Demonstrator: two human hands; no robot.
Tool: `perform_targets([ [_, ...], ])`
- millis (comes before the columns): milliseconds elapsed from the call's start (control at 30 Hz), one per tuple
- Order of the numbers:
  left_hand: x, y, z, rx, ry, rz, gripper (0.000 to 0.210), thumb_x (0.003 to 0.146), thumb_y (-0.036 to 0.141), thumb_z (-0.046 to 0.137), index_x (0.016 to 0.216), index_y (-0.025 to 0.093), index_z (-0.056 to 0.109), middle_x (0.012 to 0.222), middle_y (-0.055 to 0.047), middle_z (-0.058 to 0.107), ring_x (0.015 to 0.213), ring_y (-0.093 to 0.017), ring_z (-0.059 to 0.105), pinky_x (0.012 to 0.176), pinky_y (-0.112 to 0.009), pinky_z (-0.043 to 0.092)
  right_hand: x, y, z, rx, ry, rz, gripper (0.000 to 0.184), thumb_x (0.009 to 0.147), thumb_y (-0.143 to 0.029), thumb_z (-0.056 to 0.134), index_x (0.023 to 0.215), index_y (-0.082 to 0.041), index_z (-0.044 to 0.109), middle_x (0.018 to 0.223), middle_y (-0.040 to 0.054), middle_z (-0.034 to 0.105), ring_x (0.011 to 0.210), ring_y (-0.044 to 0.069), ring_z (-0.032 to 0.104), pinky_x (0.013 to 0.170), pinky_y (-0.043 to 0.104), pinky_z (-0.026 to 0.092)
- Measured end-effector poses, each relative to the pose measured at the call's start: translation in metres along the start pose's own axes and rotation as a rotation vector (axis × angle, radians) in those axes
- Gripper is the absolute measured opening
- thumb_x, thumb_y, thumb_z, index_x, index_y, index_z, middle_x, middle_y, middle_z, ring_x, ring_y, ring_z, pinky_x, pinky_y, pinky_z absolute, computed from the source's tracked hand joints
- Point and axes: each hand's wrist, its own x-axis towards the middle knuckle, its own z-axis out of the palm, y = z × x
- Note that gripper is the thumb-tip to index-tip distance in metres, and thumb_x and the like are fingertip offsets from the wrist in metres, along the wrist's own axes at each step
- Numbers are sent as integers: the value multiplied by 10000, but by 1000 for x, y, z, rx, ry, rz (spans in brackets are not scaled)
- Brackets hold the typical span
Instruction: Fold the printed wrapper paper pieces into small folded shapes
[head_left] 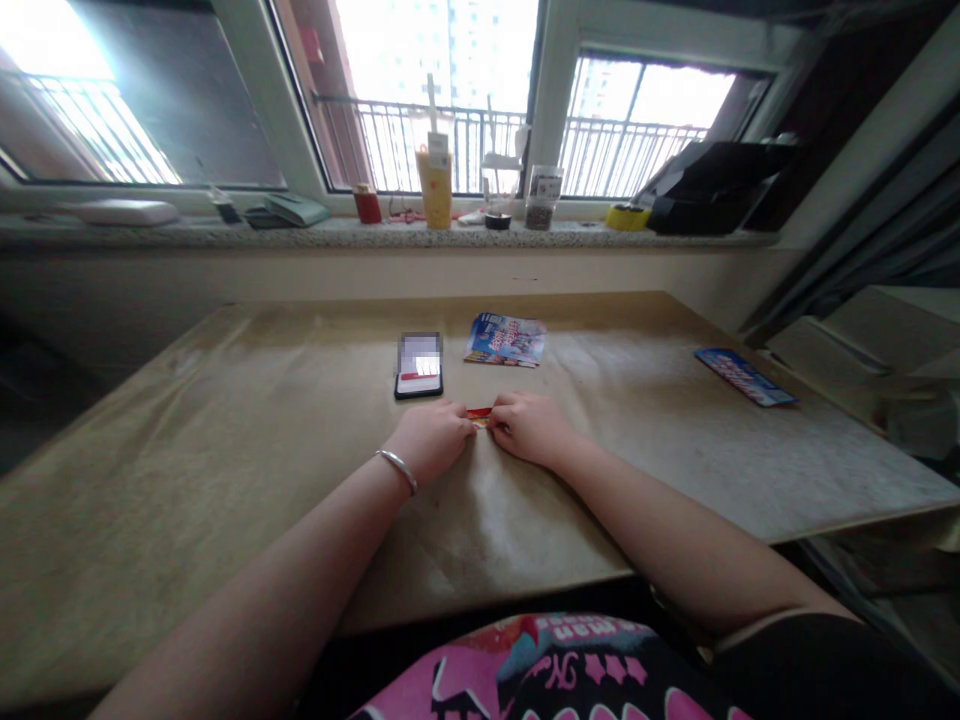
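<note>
We see a small red-and-yellow piece (480, 412) low over the table (300, 490), in front of the body and between the two hands. Its visible strip runs left to right, its long axis crossing from one hand to the other. Both ends disappear under fingers, so we cannot tell its full length, and its print is too small for us to read. Pixelation covers much of the screen of the phone (409, 389), which lies just beyond the left hand (435, 437). That hand is curled nearly closed, its fingertips pinching the left end of the piece; the right hand (531, 428), bent likewise, grips the other end. Farther off, we see a stack of blue cards (506, 340), their lettering blurred.
</note>
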Motion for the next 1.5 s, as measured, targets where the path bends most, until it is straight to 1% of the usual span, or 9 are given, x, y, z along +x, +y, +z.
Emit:
perform_targets([
  [200, 1, -3, 1, -22, 8, 5, 244, 839, 160, 478, 875, 227, 709, 835, -40, 628, 791, -168, 579, 620, -248, 415, 0, -3, -3, -4, -21, 13, 277, 870, -282, 430, 896, -218, 698, 973, 53, 663, 900, 186, 593, 721, 270, 407],
  [333, 1, -5, 1, -43, 12, 12, 256, 869, 193, 463, 893, 249, 712, 830, -36, 625, 805, -171, 579, 628, -250, 414, 0, -2, -3, -8, -32, 23, 283, 866, -281, 428, 899, -218, 702, 965, 58, 665, 895, 189, 595, 709, 268, 411],
  [467, 1, -6, 0, -63, -11, 13, 274, 879, 200, 453, 923, 260, 716, 841, -42, 630, 793, -169, 582, 634, -254, 416, -1, 3, -2, -27, -34, 54, 285, 859, -276, 429, 900, -213, 704, 939, 59, 670, 855, 187, 608, 698, 269, 412],
  [700, 0, -8, -1, -66, -38, -14, 280, 839, 155, 460, 847, 226, 730, 829, -50, 639, 774, -174, 594, 649, -268, 436, -3, 4, -5, -55, -59, 70, 286, 852, -270, 434, 890, -215, 712, 944, 64, 680, 850, 196, 621, 686, 270, 424],
  [933, 2, -9, -4, -102, -67, -24, 299, 837, 166, 450, 889, 230, 737, 864, -56, 653, 792, -175, 603, 683, -273, 447, -7, 9, -10, -98, -78, 98, 278, 839, -280, 446, 863, -209, 713, 913, 72, 688, 840, 213, 628, 649, 278, 423],
  [1133, 0, -11, -6, -103, -62, 32, 282, 822, 152, 460, 837, 199, 738, 849, -66, 654, 775, -164, 606, 696, -269, 453, -8, 11, -11, -102, -87, 75, 263, 836, -264, 452, 847, -205, 708, 906, 74, 685, 868, 213, 622, 669, 273, 422],
  [1233, -2, -10, -6, -75, -49, 50, 275, 831, 161, 455, 825, 184, 729, 847, -68, 656, 763, -174, 612, 670, -279, 458, -8, 10, -11, -109, -92, 47, 251, 828, -235, 455, 849, -194, 702, 900, 82, 682, 859, 212, 620, 688, 277, 420],
  [1333, -1, -10, -5, -66, -12, 42, 254, 828, 158, 456, 828, 170, 709, 852, -64, 658, 786, -186, 619, 684, -287, 464, -9, 8, -10, -111, -78, 36, 259, 839, -228, 435, 872, -183, 689, 907, 88, 677, 855, 212, 616, 685, 280, 418],
  [1500, 1, -14, 3, -108, 76, 30, 220, 819, 160, 460, 848, 182, 677, 863, -54, 661, 802, -169, 614, 697, -268, 462, -10, 5, -8, -96, -51, 69, 248, 846, -293, 455, 905, -178, 667, 918, 85, 665, 884, 215, 603, 685, 280, 423],
])
